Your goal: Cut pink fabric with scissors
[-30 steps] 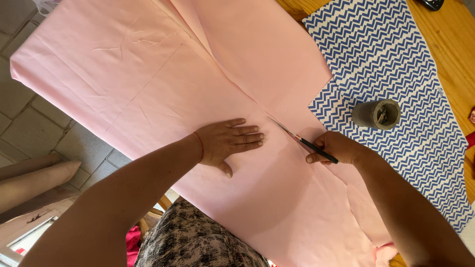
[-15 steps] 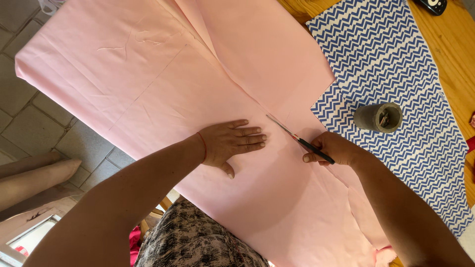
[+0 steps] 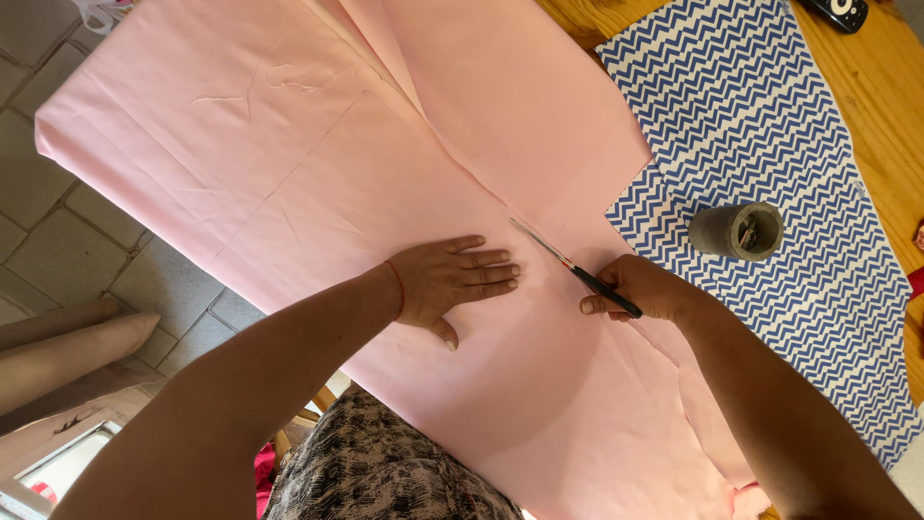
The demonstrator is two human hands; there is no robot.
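Pink fabric [image 3: 289, 154] spread over bench [image 3: 885, 87]. Left hand [image 3: 452, 284] flat, released, just beside the cut line. Right hand [image 3: 645, 287] grasps scissors [image 3: 577, 272], blades parted. Cut partway; the long stretch ahead is uncut.

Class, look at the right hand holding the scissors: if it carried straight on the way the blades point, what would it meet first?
Only more pink fabric. The right hand aims the scissors up-left along the cloth, passing above the left hand; nothing else seems to lie in that line.
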